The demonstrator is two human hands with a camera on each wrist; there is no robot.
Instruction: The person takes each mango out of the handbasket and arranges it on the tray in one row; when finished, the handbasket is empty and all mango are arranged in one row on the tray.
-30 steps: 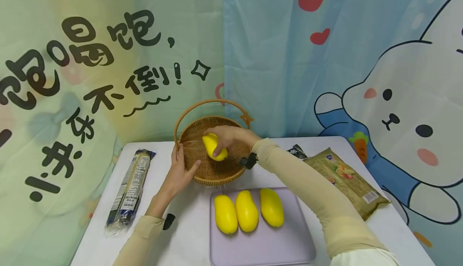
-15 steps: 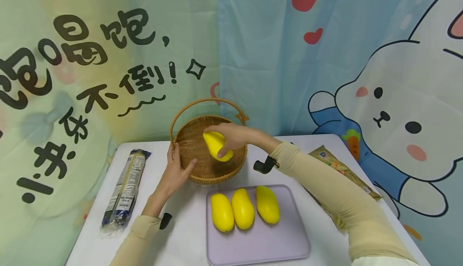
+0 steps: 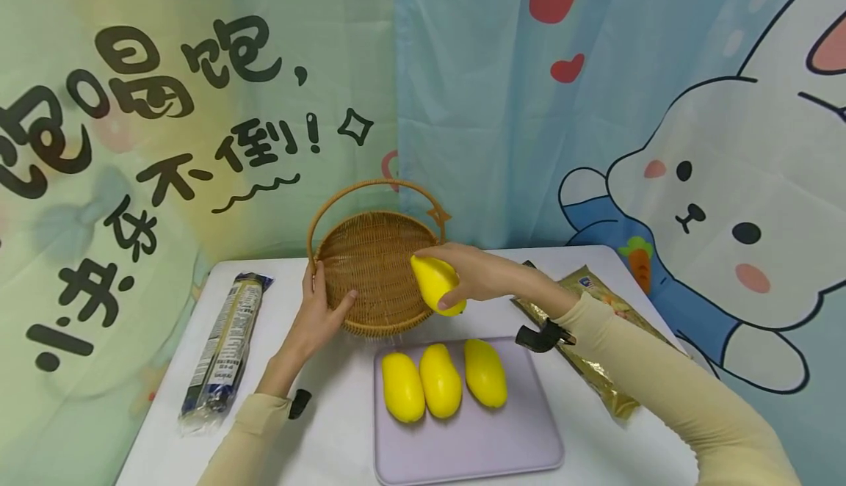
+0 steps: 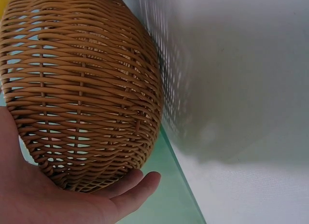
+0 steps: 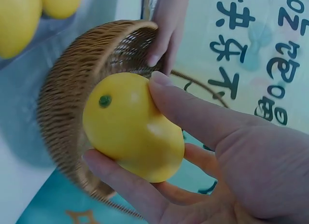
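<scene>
A yellow mango point(image 5: 133, 127) with a green stem spot is gripped between the thumb and fingers of my right hand point(image 3: 479, 273), at the right rim of the wicker basket point(image 3: 370, 266). The basket is tilted, its opening towards me, and no fruit shows inside. My left hand point(image 3: 320, 317) holds the basket's left rim, thumb inside and fingers round the outer wall; the left wrist view shows the fingers point(image 4: 137, 190) along the woven side. Three more mangoes point(image 3: 440, 381) lie side by side on a pale purple tray point(image 3: 489, 449) in front of the basket.
A long clear-wrapped package point(image 3: 228, 346) lies at the table's left. On the right, a gold packet point(image 3: 611, 390) is partly covered by my right arm. A printed curtain point(image 3: 463, 104) hangs behind the white table point(image 3: 330, 427).
My right hand has moved the mango from over the basket's middle rightwards and slightly down to its right rim. My left hand keeps its hold on the basket, and the camera view shifts slightly.
</scene>
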